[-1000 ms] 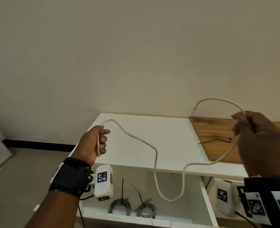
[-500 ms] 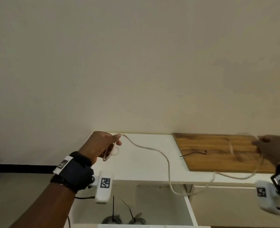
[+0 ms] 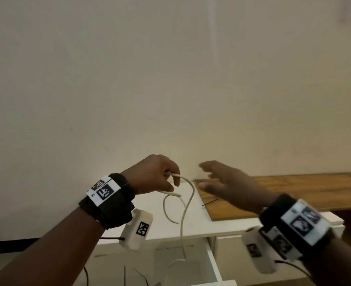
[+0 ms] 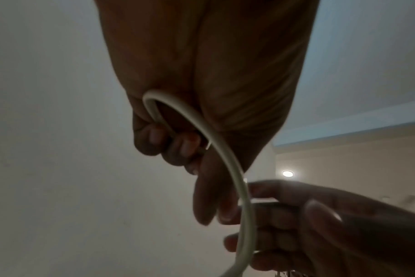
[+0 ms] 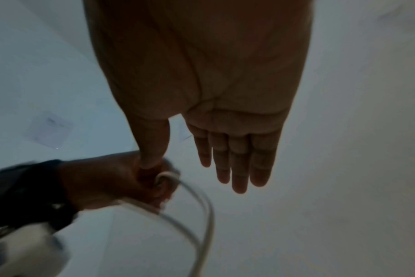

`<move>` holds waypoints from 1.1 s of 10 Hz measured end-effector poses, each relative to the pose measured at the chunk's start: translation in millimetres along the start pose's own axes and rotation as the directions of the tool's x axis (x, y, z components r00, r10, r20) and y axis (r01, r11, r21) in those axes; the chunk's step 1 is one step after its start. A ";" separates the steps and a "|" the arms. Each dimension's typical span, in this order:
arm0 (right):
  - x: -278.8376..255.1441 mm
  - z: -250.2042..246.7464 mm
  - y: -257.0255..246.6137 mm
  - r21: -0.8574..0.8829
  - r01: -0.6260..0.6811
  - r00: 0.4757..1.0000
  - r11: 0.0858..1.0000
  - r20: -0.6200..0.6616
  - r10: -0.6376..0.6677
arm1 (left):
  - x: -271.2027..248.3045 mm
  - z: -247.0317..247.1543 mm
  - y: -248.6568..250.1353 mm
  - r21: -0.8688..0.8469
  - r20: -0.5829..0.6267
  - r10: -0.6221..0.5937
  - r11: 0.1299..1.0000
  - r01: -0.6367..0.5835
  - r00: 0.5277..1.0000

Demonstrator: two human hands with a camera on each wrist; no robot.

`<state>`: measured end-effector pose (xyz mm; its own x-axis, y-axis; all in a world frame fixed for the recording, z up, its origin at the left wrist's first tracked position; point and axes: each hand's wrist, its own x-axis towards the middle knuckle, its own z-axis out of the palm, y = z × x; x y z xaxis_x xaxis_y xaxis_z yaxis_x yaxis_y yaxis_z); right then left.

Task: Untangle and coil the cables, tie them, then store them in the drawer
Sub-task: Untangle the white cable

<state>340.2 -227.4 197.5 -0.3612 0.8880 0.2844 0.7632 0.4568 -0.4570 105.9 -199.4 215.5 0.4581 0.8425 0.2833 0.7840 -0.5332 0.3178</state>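
A thin white cable (image 3: 184,211) hangs from my left hand (image 3: 160,178), which grips it with curled fingers above the white cabinet top (image 3: 170,230). One small loop (image 3: 168,211) droops beside the hand, and the long end drops into the open drawer (image 3: 212,263) below. The left wrist view shows the cable (image 4: 235,168) arching out of the curled fingers (image 4: 175,148). My right hand (image 3: 222,182) hovers just right of the left with straight fingers (image 5: 235,165), holding nothing. In the right wrist view the cable (image 5: 201,211) trails from the left fist (image 5: 121,180).
A wooden board (image 3: 290,195) lies on the cabinet top to the right, with a thin black tie (image 3: 211,202) on its left part. Dark wires (image 3: 137,279) show at the drawer's near end. A plain wall (image 3: 170,79) stands close behind.
My right hand let go of the cable's far end and swung left, close to the left hand. The left hand kept its grip, and the freed cable now hangs into the drawer.
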 end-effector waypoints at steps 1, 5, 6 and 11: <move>14.2 26.4 -26.3 0.014 0.107 0.992 0.994 -0.065 -0.106 | 0.4 -8.5 10.7 0.081 -0.089 0.052 0.996 -0.045 0.995; 26.3 -97.4 -11.9 -0.124 0.304 0.699 0.945 -0.644 -0.309 | -36.5 -24.0 -32.9 -0.804 -0.033 -0.145 0.592 0.060 0.989; 16.4 -131.7 10.5 -0.390 0.211 0.688 0.896 -0.591 -0.420 | -49.7 -26.4 -59.0 -0.722 0.001 -0.078 0.689 0.054 0.997; 0.0 -261.4 227.9 -0.599 -0.053 0.782 0.799 -0.522 -0.340 | -62.7 2.2 -97.4 -0.723 -0.090 -0.208 0.686 0.080 0.974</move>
<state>654.2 -136.9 313.6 -0.2619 0.5124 0.8178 0.9499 0.2866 0.1247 1.7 -200.1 164.8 0.2456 0.9247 0.2909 0.2720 -0.3538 0.8949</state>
